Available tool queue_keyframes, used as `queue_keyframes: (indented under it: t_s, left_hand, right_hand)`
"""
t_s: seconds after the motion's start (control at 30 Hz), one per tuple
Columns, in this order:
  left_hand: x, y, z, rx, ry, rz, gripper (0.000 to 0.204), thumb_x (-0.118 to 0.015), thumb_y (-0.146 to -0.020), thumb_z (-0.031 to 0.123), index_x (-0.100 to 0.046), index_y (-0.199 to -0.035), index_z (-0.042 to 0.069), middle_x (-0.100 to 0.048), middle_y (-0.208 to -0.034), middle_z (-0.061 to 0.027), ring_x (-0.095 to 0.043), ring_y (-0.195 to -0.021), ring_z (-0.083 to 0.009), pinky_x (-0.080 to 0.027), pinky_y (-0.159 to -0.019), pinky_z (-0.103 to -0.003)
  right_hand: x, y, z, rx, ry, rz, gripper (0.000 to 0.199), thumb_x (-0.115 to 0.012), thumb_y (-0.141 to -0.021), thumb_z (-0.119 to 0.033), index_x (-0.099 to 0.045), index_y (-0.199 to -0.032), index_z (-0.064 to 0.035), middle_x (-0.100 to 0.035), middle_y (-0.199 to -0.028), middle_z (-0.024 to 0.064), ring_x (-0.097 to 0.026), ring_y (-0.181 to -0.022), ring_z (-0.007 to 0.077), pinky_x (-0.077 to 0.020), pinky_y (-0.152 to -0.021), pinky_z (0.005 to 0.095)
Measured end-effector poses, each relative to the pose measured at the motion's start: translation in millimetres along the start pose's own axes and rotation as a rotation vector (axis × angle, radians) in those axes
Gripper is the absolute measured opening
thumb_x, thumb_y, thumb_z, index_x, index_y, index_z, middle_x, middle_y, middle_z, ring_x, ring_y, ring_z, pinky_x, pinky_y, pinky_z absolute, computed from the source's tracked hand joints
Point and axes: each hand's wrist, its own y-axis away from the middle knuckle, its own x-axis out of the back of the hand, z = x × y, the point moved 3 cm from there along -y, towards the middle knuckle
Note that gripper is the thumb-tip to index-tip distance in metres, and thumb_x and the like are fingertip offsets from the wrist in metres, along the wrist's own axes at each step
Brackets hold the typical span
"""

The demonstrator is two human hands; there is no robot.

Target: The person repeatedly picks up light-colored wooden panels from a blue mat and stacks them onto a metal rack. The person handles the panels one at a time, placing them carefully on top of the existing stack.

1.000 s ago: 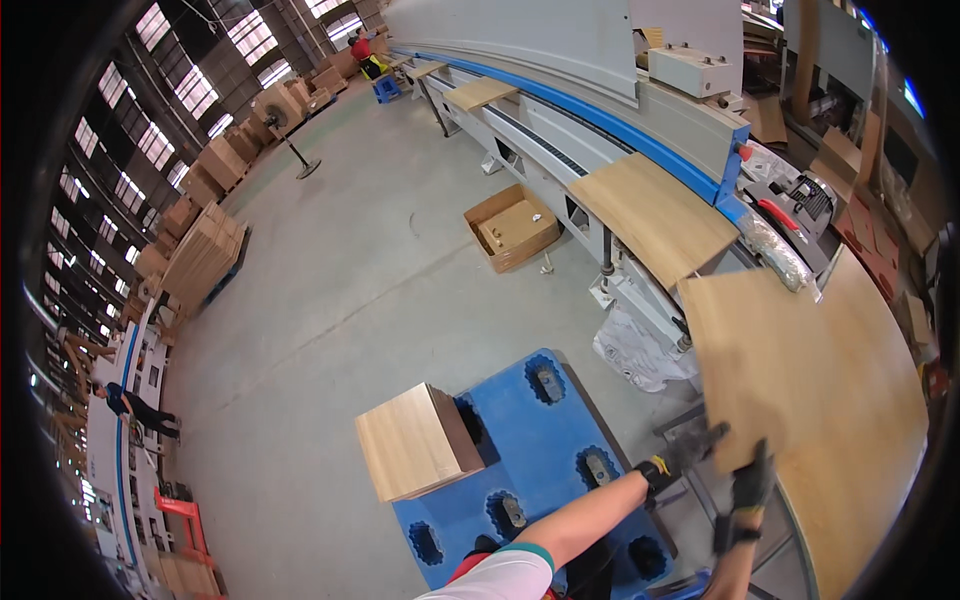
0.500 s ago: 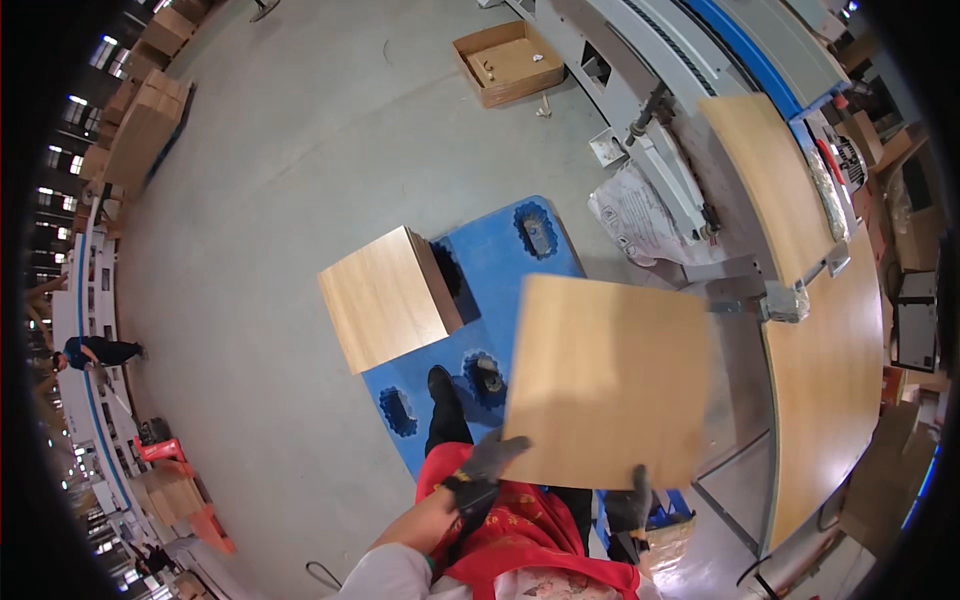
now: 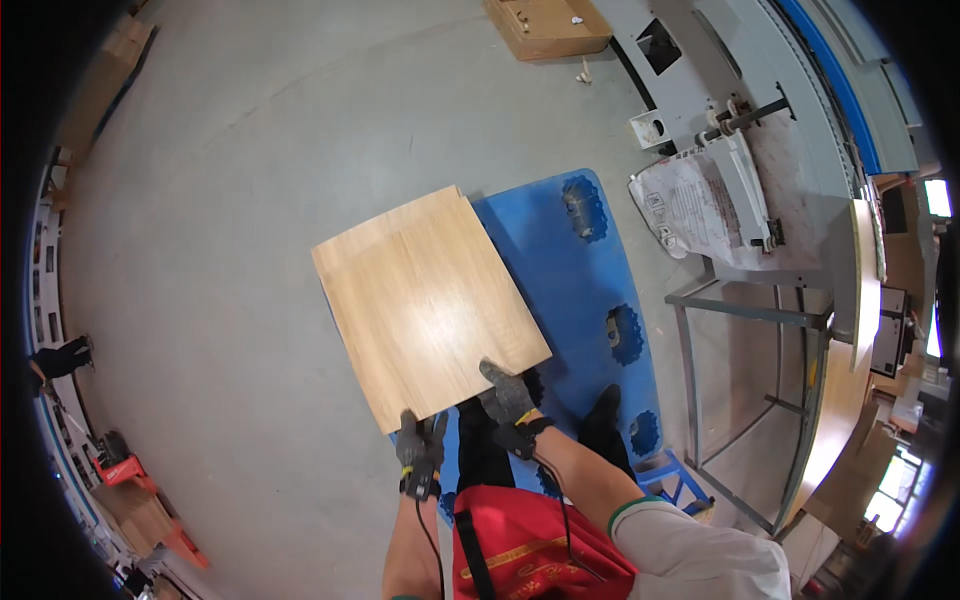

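Note:
A square wood-grain board (image 3: 425, 300) lies over the stack of like boards on the blue plastic pallet (image 3: 545, 250). It covers nearly all of the stack; I cannot tell whether it rests fully on it. My gloved left hand (image 3: 420, 445) grips the board's near edge by the left corner, thumb on top. Further right along the same edge, my gloved right hand (image 3: 507, 395) holds it too, its thumb on the upper face and the other fingers partly hidden below.
A grey metal frame (image 3: 750, 310) stands on the right beside a machine with a blue rail (image 3: 835, 80). On the floor at the far side sits a cardboard box (image 3: 550, 30). A white printed sack (image 3: 690, 200) lies by the machine. A person (image 3: 62, 360) stands far left.
Both my hands have carried the board leftward, from the pallet's right side to over the stack. My view has turned and shifted with it.

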Motion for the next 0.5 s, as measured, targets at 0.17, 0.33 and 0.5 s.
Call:
queue_keyframes:
  t_s: [0.17,0.33,0.5]
  left_hand:
    - [8.6,-78.9,14.3,-0.023,-0.393,0.216,0.039,-0.055,-0.096,0.031,-0.05,-0.116,-0.002,-0.058,-0.109,-0.0151,-0.06,-0.096,-0.0295,-0.057,-0.082,-0.044]
    - [24.9,-104.6,15.8,0.04,-0.927,-0.119,0.023,-0.061,-0.09,0.022,-0.057,-0.1,0.002,-0.06,-0.092,-0.0144,-0.062,-0.083,-0.0302,-0.056,-0.077,-0.044]
    - [38.6,-72.8,-8.3,-0.312,-1.942,-0.344,0.016,-0.061,-0.081,0.019,-0.06,-0.089,0.005,-0.063,-0.085,-0.0118,-0.063,-0.08,-0.0261,-0.052,-0.075,-0.041]
  right_hand:
    - [-12.7,-36.5,25.2,-0.039,0.167,0.087,0.037,-0.068,-0.088,-0.015,-0.053,-0.121,-0.0058,-0.058,-0.116,0.0054,-0.058,-0.104,0.0188,-0.0548,-0.078,0.0342]
    - [24.0,-32.3,-15.6,0.532,2.399,-0.562,0.026,-0.059,-0.085,-0.019,-0.057,-0.109,-0.0115,-0.058,-0.106,0.0062,-0.057,-0.1,0.0215,-0.048,-0.088,0.0335]
    - [142.9,107.5,-184.1,0.965,2.198,-0.014,0.012,-0.057,-0.078,-0.021,-0.065,-0.077,-0.0127,-0.063,-0.08,0.0053,-0.058,-0.086,0.025,-0.0453,-0.087,0.0384]
